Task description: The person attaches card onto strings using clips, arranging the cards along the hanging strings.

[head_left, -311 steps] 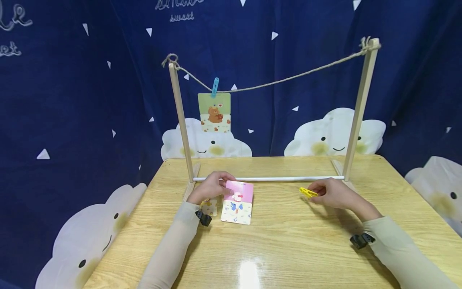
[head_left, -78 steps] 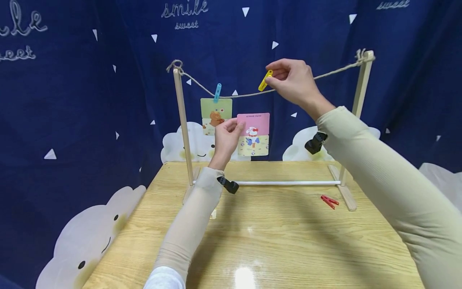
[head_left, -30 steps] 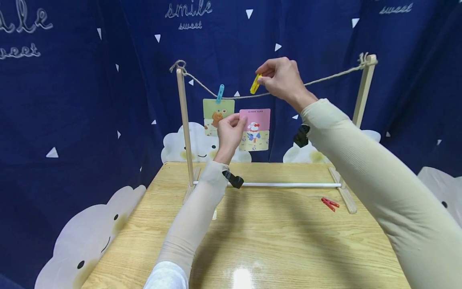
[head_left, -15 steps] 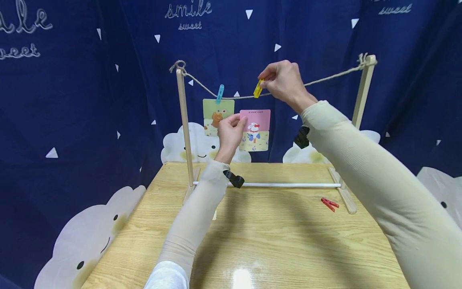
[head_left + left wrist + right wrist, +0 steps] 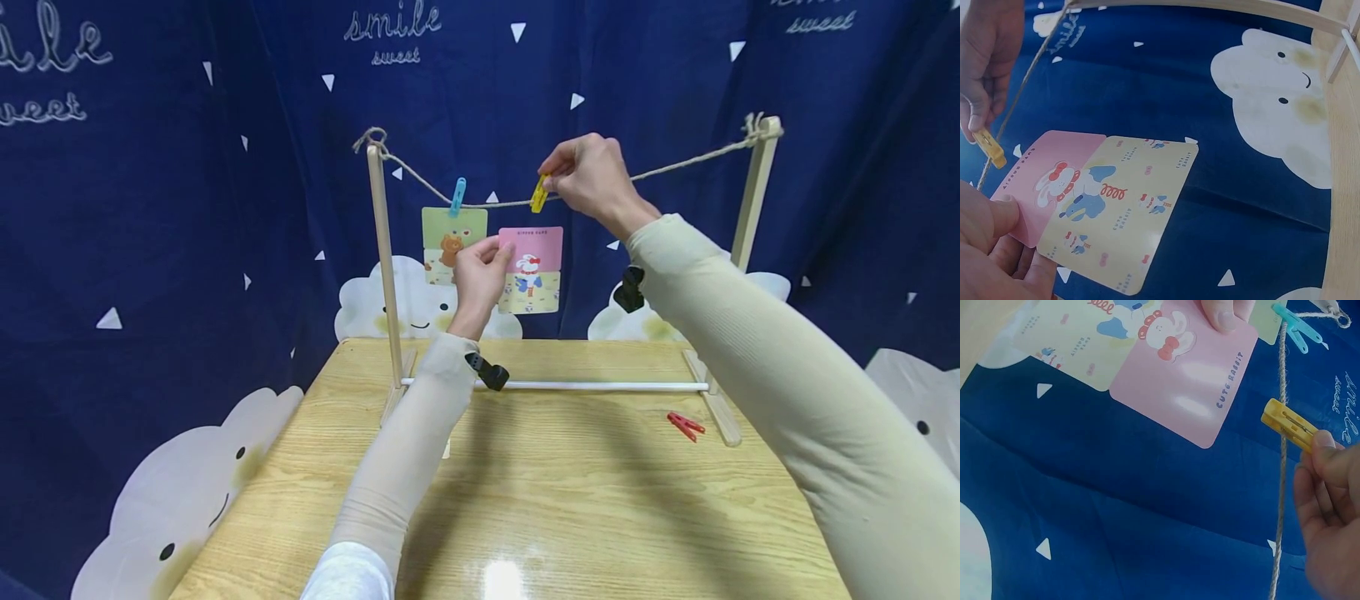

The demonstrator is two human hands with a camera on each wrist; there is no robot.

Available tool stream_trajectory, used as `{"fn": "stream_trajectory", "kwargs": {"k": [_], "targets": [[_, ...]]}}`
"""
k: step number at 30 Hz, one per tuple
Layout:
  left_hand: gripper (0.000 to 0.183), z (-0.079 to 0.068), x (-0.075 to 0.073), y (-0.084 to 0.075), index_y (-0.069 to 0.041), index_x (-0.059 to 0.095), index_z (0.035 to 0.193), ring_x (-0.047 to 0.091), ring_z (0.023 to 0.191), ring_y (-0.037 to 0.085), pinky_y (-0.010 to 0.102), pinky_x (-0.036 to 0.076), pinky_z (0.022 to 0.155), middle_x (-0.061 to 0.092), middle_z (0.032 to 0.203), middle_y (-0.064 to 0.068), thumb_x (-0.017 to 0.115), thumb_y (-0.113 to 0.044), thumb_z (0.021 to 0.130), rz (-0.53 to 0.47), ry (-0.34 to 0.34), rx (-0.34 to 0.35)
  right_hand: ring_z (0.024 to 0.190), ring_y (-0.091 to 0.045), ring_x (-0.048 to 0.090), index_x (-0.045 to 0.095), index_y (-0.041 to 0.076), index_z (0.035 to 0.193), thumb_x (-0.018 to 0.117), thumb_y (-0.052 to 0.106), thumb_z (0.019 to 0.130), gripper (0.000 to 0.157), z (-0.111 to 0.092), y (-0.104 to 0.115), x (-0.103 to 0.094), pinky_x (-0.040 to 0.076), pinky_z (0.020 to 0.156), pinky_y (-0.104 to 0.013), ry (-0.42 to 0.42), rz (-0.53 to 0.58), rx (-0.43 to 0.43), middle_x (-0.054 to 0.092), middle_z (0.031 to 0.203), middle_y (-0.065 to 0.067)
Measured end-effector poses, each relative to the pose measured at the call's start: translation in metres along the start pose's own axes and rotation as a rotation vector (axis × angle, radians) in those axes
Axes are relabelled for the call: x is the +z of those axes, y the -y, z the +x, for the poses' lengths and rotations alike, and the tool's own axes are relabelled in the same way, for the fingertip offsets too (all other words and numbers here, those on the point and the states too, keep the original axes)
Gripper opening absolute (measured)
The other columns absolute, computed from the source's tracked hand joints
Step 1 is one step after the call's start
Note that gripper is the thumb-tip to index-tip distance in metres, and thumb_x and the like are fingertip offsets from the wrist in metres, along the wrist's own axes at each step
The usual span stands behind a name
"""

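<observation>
My left hand (image 5: 480, 279) pinches the left edge of a pink and yellow rabbit card (image 5: 531, 271), held upright just below the rope (image 5: 502, 204). Between right thumb and fingers I pinch a yellow clothespin (image 5: 539, 193); my right hand (image 5: 596, 179) is above the card's right side. In the right wrist view the yellow clothespin (image 5: 990, 149) lies across the rope (image 5: 1282, 487), apart from the card's top edge. Whether it bites the rope cannot be told. To the left, a blue clothespin (image 5: 458, 197) holds a green bear card (image 5: 442, 242) on the rope, partly hidden by my left hand.
Two wooden posts (image 5: 756, 192) carry the rope, joined low down by a white rod (image 5: 600, 386). A red clothespin (image 5: 686, 425) lies on the wooden table (image 5: 570, 517) near the right foot. A pale card corner (image 5: 447, 450) shows beside my left forearm.
Over the last second my right hand has lowered the yellow clothespin onto the rope. Earlier, both hands rose from the table with the rabbit card and clothespin. The left hand now stays nearly still.
</observation>
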State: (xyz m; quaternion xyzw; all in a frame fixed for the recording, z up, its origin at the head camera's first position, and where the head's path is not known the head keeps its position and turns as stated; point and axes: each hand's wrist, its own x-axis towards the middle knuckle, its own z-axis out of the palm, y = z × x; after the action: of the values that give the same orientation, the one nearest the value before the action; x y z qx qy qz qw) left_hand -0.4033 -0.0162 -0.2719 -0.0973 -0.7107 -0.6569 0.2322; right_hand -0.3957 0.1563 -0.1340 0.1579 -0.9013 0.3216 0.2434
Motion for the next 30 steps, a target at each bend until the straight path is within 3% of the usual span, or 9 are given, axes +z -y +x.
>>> {"fn": "stream_trajectory", "kwargs": {"k": [17,30], "targets": [[0.019,0.0004,-0.0019,-0.0016,-0.015,0.080,0.114,0.073,0.084,0.013,0.027,0.059,0.073,0.079,0.098,0.002,0.072,-0.025,0.100,-0.032,0.000,0.016,0.101,-0.021,0.073,0.077,0.007,0.119,0.067,0.009,0.100,0.022,-0.0032,-0.0005,0.0021,0.058,0.093,-0.034,0.037,0.017,0.008,0.075,0.118,-0.009],[0.019,0.0016,-0.0003,-0.0013,-0.017,0.079,0.115,0.073,0.088,0.012,0.028,0.058,0.076,0.079,0.099,0.000,0.072,-0.026,0.100,-0.049,0.002,0.037,0.099,-0.017,0.072,0.078,0.008,0.119,0.069,0.010,0.099,0.022,-0.0032,-0.0025,0.0000,0.058,0.093,-0.034,0.083,0.013,-0.002,0.076,0.117,-0.007]]}}
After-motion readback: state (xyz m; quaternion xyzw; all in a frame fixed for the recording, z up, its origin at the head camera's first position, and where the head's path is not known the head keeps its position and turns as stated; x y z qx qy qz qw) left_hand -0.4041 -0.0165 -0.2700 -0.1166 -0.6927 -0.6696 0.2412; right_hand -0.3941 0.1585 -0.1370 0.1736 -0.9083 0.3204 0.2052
